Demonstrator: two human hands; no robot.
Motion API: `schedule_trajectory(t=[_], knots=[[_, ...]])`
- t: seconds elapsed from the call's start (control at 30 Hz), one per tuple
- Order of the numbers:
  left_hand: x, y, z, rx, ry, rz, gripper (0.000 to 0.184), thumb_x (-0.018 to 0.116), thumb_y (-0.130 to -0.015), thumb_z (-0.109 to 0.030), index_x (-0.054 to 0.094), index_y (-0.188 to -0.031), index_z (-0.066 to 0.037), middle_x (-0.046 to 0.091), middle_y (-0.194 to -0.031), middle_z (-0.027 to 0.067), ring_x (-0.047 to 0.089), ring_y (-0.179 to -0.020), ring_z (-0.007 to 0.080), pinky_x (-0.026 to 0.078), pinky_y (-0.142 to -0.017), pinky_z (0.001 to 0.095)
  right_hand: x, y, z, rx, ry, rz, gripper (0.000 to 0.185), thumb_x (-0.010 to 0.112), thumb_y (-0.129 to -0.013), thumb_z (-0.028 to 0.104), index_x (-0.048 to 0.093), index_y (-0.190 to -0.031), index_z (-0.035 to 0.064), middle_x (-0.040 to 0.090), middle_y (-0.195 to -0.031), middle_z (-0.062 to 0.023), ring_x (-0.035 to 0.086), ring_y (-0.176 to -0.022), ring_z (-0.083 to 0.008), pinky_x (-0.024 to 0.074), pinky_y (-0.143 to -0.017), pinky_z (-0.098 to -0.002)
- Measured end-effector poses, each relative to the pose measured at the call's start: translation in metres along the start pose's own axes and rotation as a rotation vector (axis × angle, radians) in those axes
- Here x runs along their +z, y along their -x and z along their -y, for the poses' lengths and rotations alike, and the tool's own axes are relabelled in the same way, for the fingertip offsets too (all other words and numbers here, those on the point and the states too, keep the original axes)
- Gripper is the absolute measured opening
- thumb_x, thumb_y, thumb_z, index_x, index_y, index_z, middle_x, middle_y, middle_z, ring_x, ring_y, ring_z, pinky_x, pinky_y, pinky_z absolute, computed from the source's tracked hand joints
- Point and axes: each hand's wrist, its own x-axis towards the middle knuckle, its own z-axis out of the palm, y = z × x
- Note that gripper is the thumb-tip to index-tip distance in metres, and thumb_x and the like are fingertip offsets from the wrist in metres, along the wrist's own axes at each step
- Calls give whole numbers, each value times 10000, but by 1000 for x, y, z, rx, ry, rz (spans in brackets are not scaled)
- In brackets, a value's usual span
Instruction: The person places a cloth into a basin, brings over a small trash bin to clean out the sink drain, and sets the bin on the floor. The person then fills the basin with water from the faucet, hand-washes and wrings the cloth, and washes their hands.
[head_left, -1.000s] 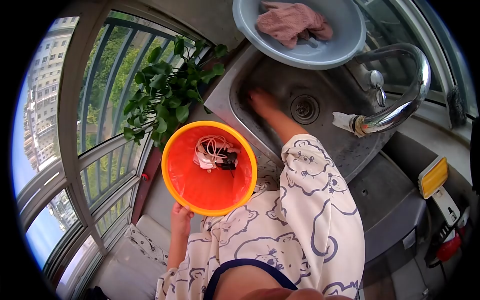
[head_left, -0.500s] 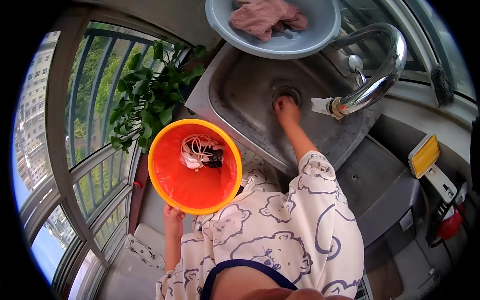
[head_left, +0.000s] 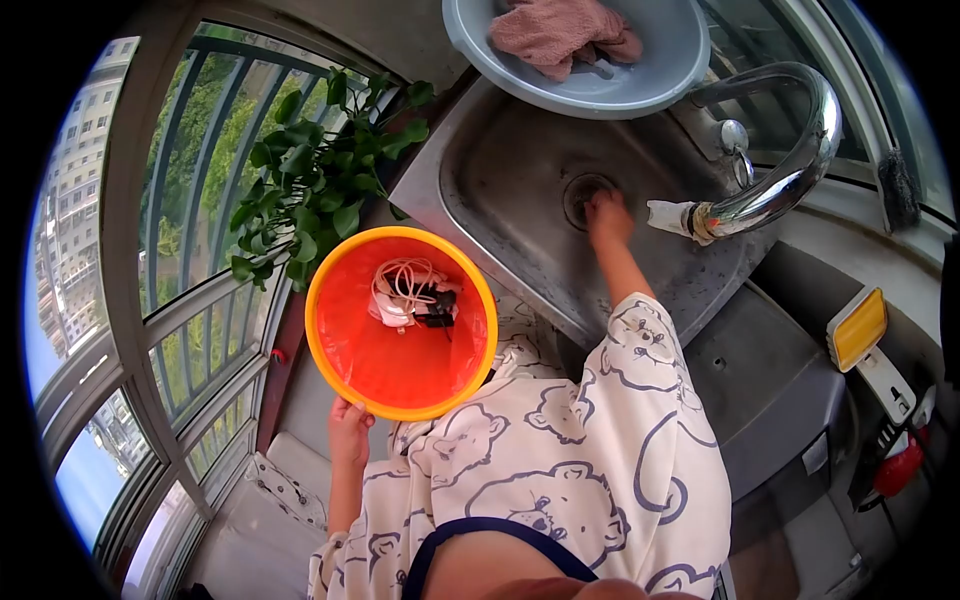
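The left hand point(head_left: 350, 434) holds the bin point(head_left: 405, 368) by its near rim. The right hand point(head_left: 609, 222) is at the drain point(head_left: 576, 200); its fingers' grip I cannot tell.

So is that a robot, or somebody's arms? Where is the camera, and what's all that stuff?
No robot here, just a person with two bare hands. They wear a camera on their head, looking forward and down, so every picture is taken from there. That is why you see their own arms reaching out.

The left hand holds the bucket by its yellow rim. Inside lies a bundled white cord with some dark bits. The right hand is down in the sink, at the drain; I can't see if it holds anything.

At the sink's far end is a basin with a pink cloth in it. The shiny curved pipe is the tap.
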Motion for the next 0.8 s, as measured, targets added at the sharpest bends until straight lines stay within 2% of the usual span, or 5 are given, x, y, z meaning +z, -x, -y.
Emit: schedule_trajectory(t=[0.13, 0.33, 0.57, 0.7, 0.8], knots=[[6, 2, -5, -6, 29, -39, 196, 516, -746, -65, 498, -940, -40, 532, -749, -8, 443, -583, 55, 368, -527, 192, 0, -1, 14, 32, 153, -30, 151, 570, -720, 223, 557, -848, 143, 512, -945, -60, 556, -774, -269, 457, -637, -400], [7, 4, -3, -1, 40, -61, 202, 517, -745, -56, 502, -946, -39, 540, -755, -7, 457, -584, 57, 371, -520, 190, 8, 7, 107, -367, -293, -11, 157, 550, -729, 234, 569, -835, 120, 525, -884, -89, 552, -772, -281, 465, -623, -400], [6, 8, 0, -6, 49, -42, 201, 518, -746, -51, 498, -945, -39, 541, -752, -1, 459, -583, 58, 371, -519, 190, 58, -14, 137, -456, -142, 12, 171, 524, -737, 237, 577, -828, 102, 540, -908, -131, 560, -781, -297, 474, -625, -395], [6, 6, 0, -9, 39, -56, 185, 512, -748, -55, 495, -932, -44, 533, -752, -2, 452, -587, 61, 367, -524, 195, 48, -26, 127, -413, -29, 142, 171, 523, -729, 238, 580, -837, 118, 550, -874, -119, 564, -775, -286, 472, -634, -393], [2, 4, 4, -5, 34, -45, 186, 517, -752, -84, 494, -935, -58, 546, -782, -3, 470, -607, 61, 367, -525, 193, 10, -7, 91, -87, -236, 112, 145, 556, -711, 238, 568, -808, 131, 551, -862, -90, 563, -766, -268, 457, -631, -397]])
